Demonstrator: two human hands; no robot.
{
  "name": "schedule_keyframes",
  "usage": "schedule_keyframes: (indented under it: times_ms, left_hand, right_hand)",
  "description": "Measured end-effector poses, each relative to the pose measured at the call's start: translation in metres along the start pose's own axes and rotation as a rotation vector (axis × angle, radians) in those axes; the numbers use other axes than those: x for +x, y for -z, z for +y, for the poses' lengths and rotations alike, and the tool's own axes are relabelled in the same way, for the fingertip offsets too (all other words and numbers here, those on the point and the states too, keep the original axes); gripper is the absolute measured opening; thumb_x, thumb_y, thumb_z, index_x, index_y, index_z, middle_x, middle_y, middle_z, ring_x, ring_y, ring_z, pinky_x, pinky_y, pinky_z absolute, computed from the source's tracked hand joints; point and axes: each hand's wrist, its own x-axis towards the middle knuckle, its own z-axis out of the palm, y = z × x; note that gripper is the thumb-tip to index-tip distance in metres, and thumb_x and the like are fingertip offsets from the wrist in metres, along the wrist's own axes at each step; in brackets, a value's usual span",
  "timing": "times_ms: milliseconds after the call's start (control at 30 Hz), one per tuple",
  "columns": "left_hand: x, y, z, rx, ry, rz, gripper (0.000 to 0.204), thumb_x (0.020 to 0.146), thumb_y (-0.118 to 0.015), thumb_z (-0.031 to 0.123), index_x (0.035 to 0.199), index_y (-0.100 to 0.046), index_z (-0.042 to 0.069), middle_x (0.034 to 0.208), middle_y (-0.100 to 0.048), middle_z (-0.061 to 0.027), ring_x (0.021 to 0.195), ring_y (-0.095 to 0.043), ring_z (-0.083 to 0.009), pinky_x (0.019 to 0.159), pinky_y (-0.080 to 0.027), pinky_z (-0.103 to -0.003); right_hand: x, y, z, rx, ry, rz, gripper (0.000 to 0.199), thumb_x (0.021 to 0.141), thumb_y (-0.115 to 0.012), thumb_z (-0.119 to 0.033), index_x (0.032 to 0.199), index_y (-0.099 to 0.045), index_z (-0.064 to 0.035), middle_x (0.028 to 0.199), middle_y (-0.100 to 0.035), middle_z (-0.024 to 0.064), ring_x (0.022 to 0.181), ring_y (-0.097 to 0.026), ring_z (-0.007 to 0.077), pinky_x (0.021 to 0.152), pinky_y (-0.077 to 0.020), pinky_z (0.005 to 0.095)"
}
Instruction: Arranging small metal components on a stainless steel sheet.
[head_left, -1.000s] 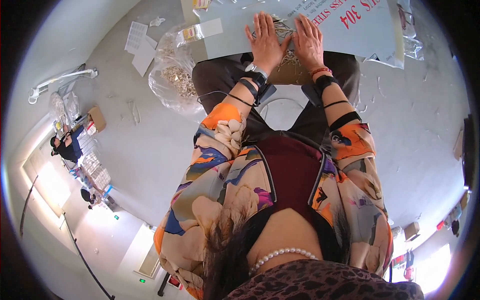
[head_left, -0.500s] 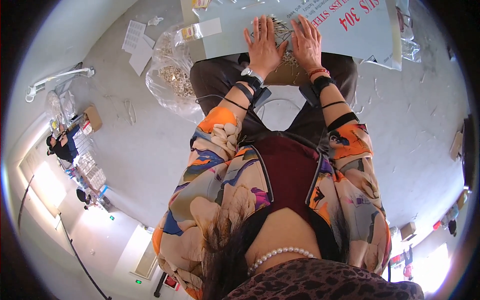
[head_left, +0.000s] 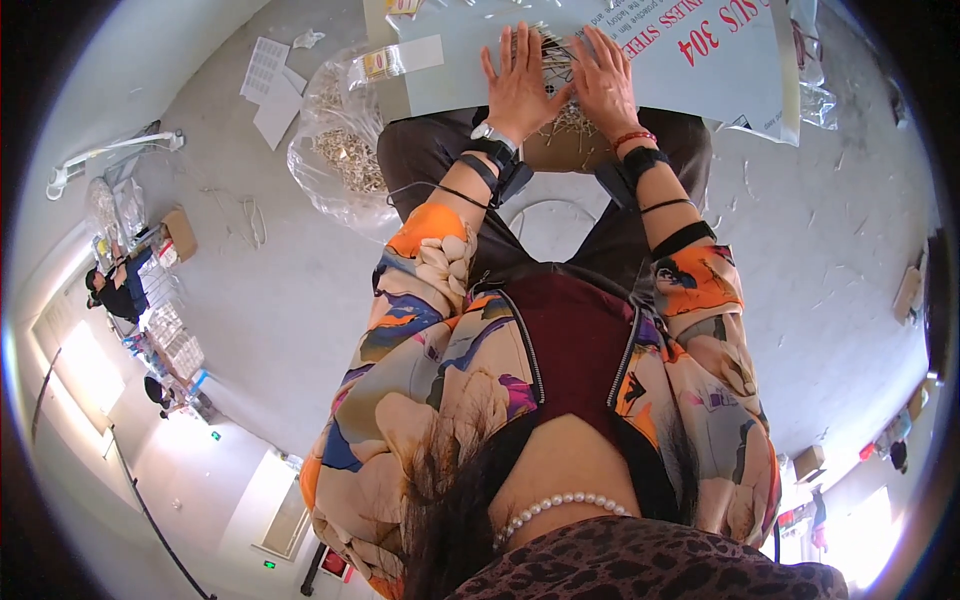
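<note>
My left hand (head_left: 520, 95) and my right hand (head_left: 605, 88) lie palm down on the grey film-covered board (head_left: 735, 95), fingers stretched out. Between them is a loose pile of thin sticks with pale tips, which look like cotton swabs (head_left: 556, 62). More swabs lie toward the board's near edge, between my wrists, above a tan surface (head_left: 562, 155) over my lap. Both palms border the pile; how many swabs they cover is hidden.
Left of my knees stands a clear plastic bag (head_left: 345, 160) of swabs. A clear packet with a yellow label (head_left: 378, 64) lies at the board's left end. White sheets (head_left: 278, 110) and scattered swabs are on the floor. Another person (head_left: 122, 288) is far left.
Both hands have shifted slightly left and away from me. My right hand has tilted toward the left. More swabs show between my wrists at the near edge.
</note>
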Motion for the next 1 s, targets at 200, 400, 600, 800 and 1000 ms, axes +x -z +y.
schedule_keyframes:
  times_ms: [200,400,600,800,1000]
  left_hand:
    - [-0.005,-0.006,-0.006,-0.052,0.002,0.055,0.098,0.092,-0.064,0.059,0.16,-0.026,0.0,0.169,-0.021,-0.0212,0.158,-0.015,-0.0385,0.121,-0.008,-0.068]
    - [0.005,-0.004,-0.016,0.007,-0.02,0.034,0.1,0.092,-0.063,0.061,0.16,-0.025,-0.002,0.169,-0.021,-0.0212,0.159,-0.012,-0.0359,0.122,-0.006,-0.066]
    - [0.017,-0.005,-0.038,0.003,-0.051,0.102,0.097,0.091,-0.069,0.057,0.16,-0.028,0.004,0.167,-0.028,-0.0172,0.157,-0.019,-0.0338,0.121,-0.01,-0.063]
    - [0.013,-0.007,-0.036,-0.057,-0.097,0.08,0.075,0.097,-0.066,0.045,0.159,-0.036,0.014,0.167,-0.034,-0.0073,0.155,-0.026,-0.0293,0.122,-0.013,-0.06]
    - [0.007,-0.004,-0.049,-0.039,-0.184,0.08,0.066,0.099,-0.062,0.048,0.156,-0.044,0.021,0.165,-0.038,-0.0015,0.155,-0.028,-0.0236,0.123,-0.013,-0.058]
  right_hand:
    - [-0.018,0.003,0.0,-0.094,-0.096,-0.038,0.057,0.101,-0.056,-0.031,0.15,-0.047,-0.0049,0.161,-0.04,0.0113,0.152,-0.034,0.0267,0.124,-0.0208,0.0538]
    - [-0.024,0.005,-0.011,-0.317,-0.155,-0.21,0.068,0.102,-0.054,-0.047,0.155,-0.042,-0.0068,0.165,-0.034,0.0086,0.156,-0.026,0.0224,0.126,-0.0096,0.0566]
    - [-0.005,-0.008,-0.025,-0.421,-0.132,-0.254,0.071,0.103,-0.05,-0.054,0.156,-0.041,-0.0079,0.166,-0.034,0.0068,0.156,-0.026,0.0213,0.126,-0.0087,0.0577]
    - [-0.006,-0.014,-0.027,-0.455,-0.103,-0.254,0.071,0.103,-0.049,-0.054,0.156,-0.042,-0.0084,0.165,-0.035,0.0066,0.155,-0.027,0.0211,0.126,-0.0099,0.0581]
    - [-0.016,-0.003,-0.037,-0.411,-0.095,-0.293,0.07,0.102,-0.051,-0.051,0.156,-0.041,-0.0073,0.164,-0.037,0.0074,0.155,-0.028,0.0218,0.127,-0.0122,0.0531]
